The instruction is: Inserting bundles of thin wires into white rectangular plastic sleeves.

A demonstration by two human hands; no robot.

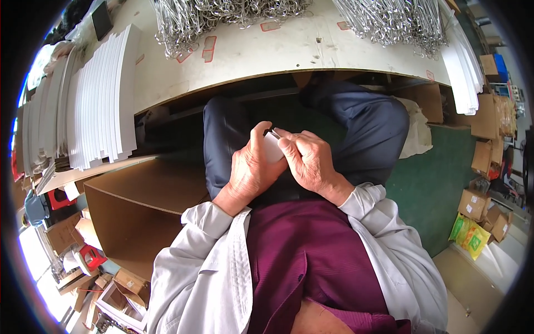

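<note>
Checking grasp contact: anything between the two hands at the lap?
Head view: a small white flat piece is pinched between the left hand and right hand; nothing else shows there.

Seen from above: a white worktable (267, 53) at the far side, heaped with metal hooks (222, 16); white strips (100, 100) stacked at left; cardboard boxes (139, 206) near left and right; green floor (439, 189); daylight at left.
</note>
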